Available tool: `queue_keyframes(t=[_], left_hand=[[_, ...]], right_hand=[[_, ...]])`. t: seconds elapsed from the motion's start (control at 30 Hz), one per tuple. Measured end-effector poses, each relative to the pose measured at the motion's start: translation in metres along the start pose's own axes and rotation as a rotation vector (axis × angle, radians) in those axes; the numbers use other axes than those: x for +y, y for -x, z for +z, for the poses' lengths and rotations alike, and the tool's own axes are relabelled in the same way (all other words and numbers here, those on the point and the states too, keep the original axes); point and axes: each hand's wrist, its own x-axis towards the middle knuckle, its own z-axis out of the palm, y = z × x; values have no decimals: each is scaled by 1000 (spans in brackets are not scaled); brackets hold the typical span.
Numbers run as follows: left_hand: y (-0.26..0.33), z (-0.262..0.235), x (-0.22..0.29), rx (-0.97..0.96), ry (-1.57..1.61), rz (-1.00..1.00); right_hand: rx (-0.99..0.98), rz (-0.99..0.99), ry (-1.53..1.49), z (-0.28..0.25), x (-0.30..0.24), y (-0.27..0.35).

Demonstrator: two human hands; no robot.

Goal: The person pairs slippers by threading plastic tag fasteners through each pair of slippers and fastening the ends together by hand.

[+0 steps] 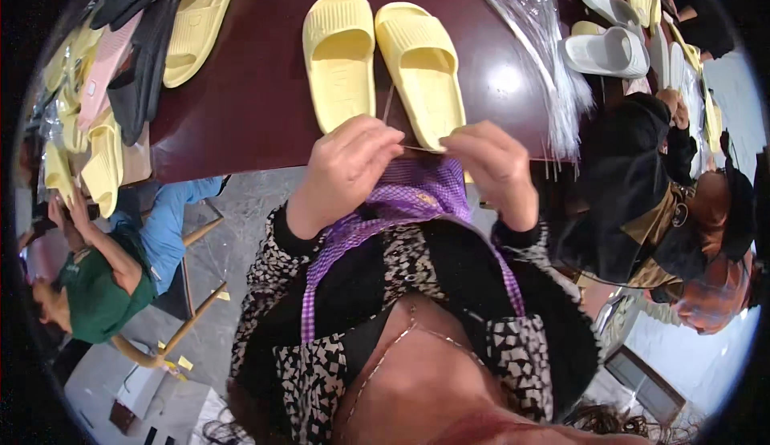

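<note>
A dark red table (pixel 257 108) fills the upper view, with a pair of yellow slides (pixel 383 64) lying side by side near its front edge. Just off that edge, the left hand (pixel 345 168) and right hand (pixel 493 164) each pinch shut on an end of a thin tie (pixel 419 149) stretched between them (it looks like clear plastic). A bundle of such ties (pixel 537 36) lies toward the table's right edge, beside white slides (pixel 607 50).
</note>
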Motion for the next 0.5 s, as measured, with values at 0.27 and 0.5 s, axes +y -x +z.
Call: queue_keyframes(t=[0.27,0.5], left_hand=[[14,-6,-6,-53,-270,-5],[34,-20,13,-67,-287,-131]], right_hand=[[18,-95,29,5,6,-2],[-106,-67,-39,4,-5,-4]])
